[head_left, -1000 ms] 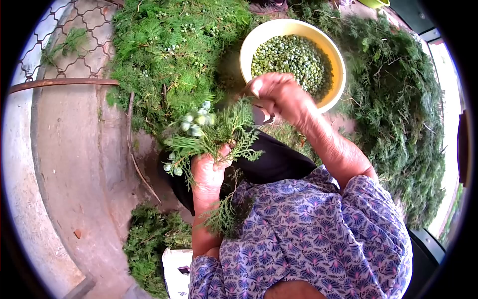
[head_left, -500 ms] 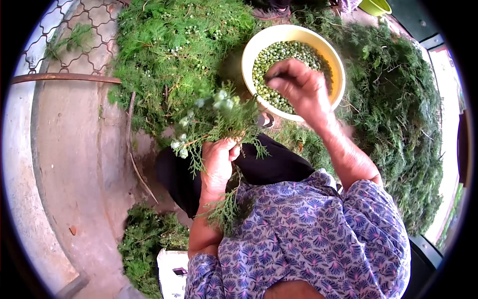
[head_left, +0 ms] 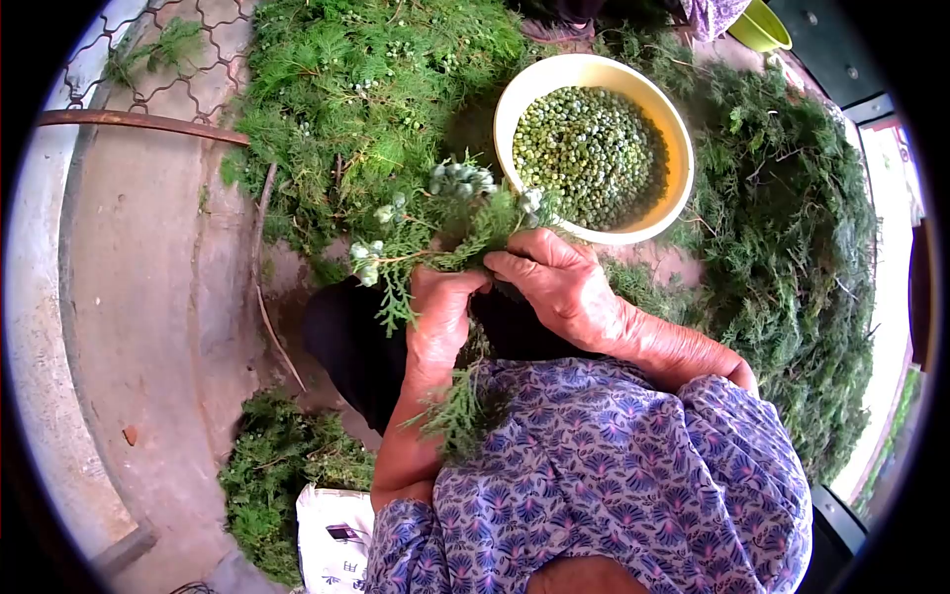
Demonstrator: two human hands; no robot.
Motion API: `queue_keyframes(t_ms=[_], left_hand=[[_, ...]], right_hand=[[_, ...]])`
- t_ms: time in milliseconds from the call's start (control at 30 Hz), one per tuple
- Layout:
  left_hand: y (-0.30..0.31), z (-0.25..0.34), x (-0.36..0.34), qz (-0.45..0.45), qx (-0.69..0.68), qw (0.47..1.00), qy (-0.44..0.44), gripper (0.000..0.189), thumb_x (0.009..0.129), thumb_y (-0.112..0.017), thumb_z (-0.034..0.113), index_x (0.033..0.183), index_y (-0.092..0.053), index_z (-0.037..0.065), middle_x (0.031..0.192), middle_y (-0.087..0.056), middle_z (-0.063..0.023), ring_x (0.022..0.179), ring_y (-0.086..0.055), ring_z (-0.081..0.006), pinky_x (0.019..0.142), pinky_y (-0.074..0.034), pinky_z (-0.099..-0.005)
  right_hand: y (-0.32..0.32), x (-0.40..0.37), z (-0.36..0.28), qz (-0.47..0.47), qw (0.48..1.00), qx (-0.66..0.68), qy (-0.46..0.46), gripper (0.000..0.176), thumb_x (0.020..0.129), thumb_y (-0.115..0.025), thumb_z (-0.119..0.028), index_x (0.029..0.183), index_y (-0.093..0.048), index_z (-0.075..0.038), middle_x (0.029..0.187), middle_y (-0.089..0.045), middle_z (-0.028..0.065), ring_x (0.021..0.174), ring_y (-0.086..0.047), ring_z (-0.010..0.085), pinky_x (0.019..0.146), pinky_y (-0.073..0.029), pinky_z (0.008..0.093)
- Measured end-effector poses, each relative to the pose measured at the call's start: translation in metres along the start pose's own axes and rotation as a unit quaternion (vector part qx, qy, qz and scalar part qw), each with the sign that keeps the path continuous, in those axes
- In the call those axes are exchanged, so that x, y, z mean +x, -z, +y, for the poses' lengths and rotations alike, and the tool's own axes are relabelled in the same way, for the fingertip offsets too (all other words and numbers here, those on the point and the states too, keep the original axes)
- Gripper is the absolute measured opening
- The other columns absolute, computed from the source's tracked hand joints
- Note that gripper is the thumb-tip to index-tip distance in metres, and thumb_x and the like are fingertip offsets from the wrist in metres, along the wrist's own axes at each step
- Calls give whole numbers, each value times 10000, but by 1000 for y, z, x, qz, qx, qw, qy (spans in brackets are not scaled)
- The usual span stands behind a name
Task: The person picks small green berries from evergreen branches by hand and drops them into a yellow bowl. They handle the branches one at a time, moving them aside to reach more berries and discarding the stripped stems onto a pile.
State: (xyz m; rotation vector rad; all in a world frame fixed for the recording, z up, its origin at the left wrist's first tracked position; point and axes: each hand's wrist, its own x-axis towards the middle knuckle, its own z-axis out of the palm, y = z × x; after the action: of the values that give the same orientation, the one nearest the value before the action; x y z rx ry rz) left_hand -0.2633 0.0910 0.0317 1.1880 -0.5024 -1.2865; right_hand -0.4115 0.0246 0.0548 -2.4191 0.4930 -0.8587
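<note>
My left hand point(head_left: 440, 312) is closed round the stem of an evergreen branch point(head_left: 427, 259) with flat green sprays and clusters of pale, bluish-green cones. Part of this branch hangs down below the hand, in front of my forearm. My right hand point(head_left: 562, 287) is beside the left one, its fingers pinched on the right part of the branch, just under a cone cluster point(head_left: 532, 201). Exactly what its fingertips grip is hidden. Just beyond the hands stands a cream-yellow basin point(head_left: 683, 183) holding many small green cones point(head_left: 589, 153).
Cut evergreen branches lie heaped at the upper left point(head_left: 346, 109) and along the right point(head_left: 792, 247). A smaller pile point(head_left: 267, 475) and a white printed bag point(head_left: 332, 535) are at lower left. A green bowl point(head_left: 760, 25) and part of another person's shoe are at the top.
My right hand has come down and left from above the basin to the branch. My left hand still holds the branch in nearly the same place.
</note>
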Motion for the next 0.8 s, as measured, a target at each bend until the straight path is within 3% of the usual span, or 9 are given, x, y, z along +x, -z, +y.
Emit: queue_keyframes(t_ms=[100, 167, 300, 400, 500, 567, 600, 700, 800], left_hand=[[2, 1, -2, 31, -101, 994, -17, 403, 600, -539, -82, 1000, -540, -34, 880, -596, -75, 792, -574, -171, 692, -469, -262], [13, -1, -5, -13, -103, 994, -22, 452, 632, -570, -67, 1077, -506, -28, 954, -587, -84, 877, -571, -191, 755, -475, -282], [6, 7, -6, -34, -118, 992, -30, 393, 703, -645, 0, 1072, -509, -5, 944, -587, -68, 811, -572, -172, 663, -484, -274], [-1, 15, -7, 70, -96, 992, 46, 354, 739, -648, 27, 1056, -504, 90, 924, -562, -24, 723, -543, -136, 470, -439, -283], [6, 10, -7, 60, -28, 996, 61, 343, 737, -647, 33, 1047, -511, 93, 876, -568, -13, 700, -544, -124, 456, -427, -265], [-1, 10, -11, 98, -23, 993, 53, 315, 727, -648, 29, 1018, -535, 75, 816, -593, -18, 630, -546, -115, 439, -406, -237], [1, 7, -11, 113, -7, 992, 51, 292, 718, -651, 24, 991, -553, 63, 798, -608, -31, 605, -549, -114, 430, -396, -227], [0, 6, -12, 118, 1, 991, 61, 234, 700, -660, 21, 925, -594, 36, 793, -642, -70, 560, -555, -107, 416, -377, -206], [-1, 4, -15, 90, 34, 994, 50, 288, 696, -662, 5, 971, -580, 21, 825, -641, -72, 648, -606, -129, 422, -382, -204]], right_hand=[[-10, -3, -3, 21, 996, 54, -66, 276, 683, -630, 39, 952, -619, -22, 889, -565, 102, 753, -572, 227, 627, -465, 286], [-12, -1, 1, 53, 988, 107, -97, 258, 683, -629, 56, 931, -623, -14, 885, -577, 104, 765, -571, 224, 643, -462, 280], [-17, -5, 11, 89, 989, 97, -64, 234, 687, -628, 63, 908, -631, -14, 867, -584, 87, 754, -563, 221, 654, -454, 297], [-18, -6, 11, 76, 994, 74, -38, 218, 686, -626, 69, 885, -641, -19, 856, -581, 81, 762, -565, 221, 678, -451, 312], [-17, -11, 11, 67, 993, 83, -49, 189, 700, -621, 66, 865, -650, -21, 868, -585, 79, 806, -571, 216, 705, -458, 312], [-11, -16, 12, 73, 972, 190, -113, 174, 711, -602, 36, 864, -634, -43, 886, -604, 69, 847, -581, 237, 740, -467, 332], [-6, -17, 17, 85, 976, 164, -111, 122, 751, -604, 8, 860, -633, -39, 900, -616, 91, 882, -591, 238, 767, -475, 326], [7, -12, 37, 148, 962, 127, -189, 90, 762, -624, -36, 852, -634, -41, 844, -618, 94, 747, -607, 181, 635, -493, 293], [20, 12, 48, 140, 957, 152, -204, 121, 812, -582, -89, 899, -623, -16, 775, -619, 112, 652, -606, 179, 574, -479, 291]])
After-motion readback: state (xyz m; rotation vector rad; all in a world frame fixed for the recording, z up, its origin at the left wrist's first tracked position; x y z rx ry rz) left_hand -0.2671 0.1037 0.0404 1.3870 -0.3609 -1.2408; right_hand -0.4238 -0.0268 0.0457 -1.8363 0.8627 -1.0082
